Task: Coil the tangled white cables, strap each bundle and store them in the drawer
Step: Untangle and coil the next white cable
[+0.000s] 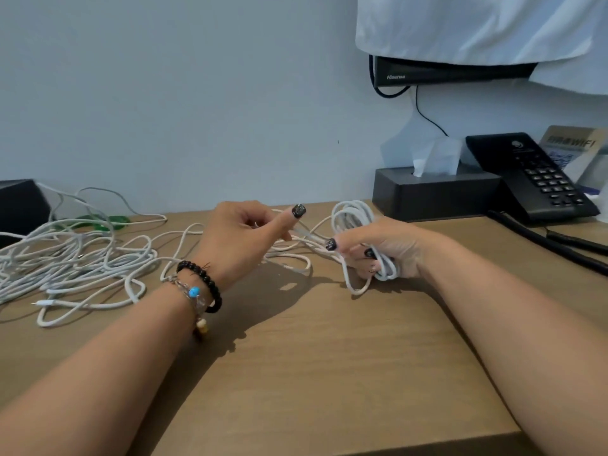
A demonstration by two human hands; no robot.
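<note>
Both arms reach out over the brown table (329, 373); the right hand (381, 248) has its grip curled tight round a small coil (355, 225) of white cable, held just above the table; the left hand (243, 238) pinches the loose cable end (304, 232) beside it; the tangled white cables (75, 258) lie in a heap on the table, far left.

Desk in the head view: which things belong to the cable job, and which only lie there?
Job:
coil in right hand
free strand in left hand
tangle
green straps

Lying about:
tissue box
phone
WiFi card
black box
</note>
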